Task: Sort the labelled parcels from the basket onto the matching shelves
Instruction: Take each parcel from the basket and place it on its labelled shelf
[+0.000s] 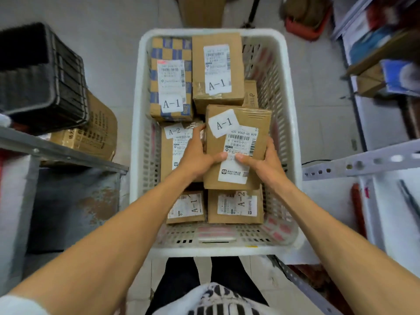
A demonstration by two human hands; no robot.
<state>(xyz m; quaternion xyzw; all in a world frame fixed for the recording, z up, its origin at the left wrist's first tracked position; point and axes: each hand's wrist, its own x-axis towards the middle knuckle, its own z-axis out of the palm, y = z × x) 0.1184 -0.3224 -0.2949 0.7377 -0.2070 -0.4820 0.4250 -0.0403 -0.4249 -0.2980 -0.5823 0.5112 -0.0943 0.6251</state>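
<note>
A white slatted basket (pixel 138 142) stands on the floor in front of me, holding several cardboard parcels. Both hands grip a brown parcel marked A-1 (pixel 245 123) above the others. My left hand (pixel 195 155) clasps its left side, my right hand (pixel 263 160) its right side, thumbs on the shipping label. Beneath it lie a parcel marked A-2 (pixel 173 142), a small A-1 parcel (pixel 186 208) and an A-2 parcel (pixel 235 206). At the far end sit a blue-checked A-1 parcel (pixel 170 80) and a brown A-1 parcel (pixel 217 69).
A grey metal shelf (pixel 61 153) on the left carries a black crate (pixel 38 76) and a printed carton (pixel 95 133). On the right a white perforated shelf rail (pixel 363 164) juts toward the basket, with stacked goods behind it (pixel 386 71). Bare floor lies beyond the basket.
</note>
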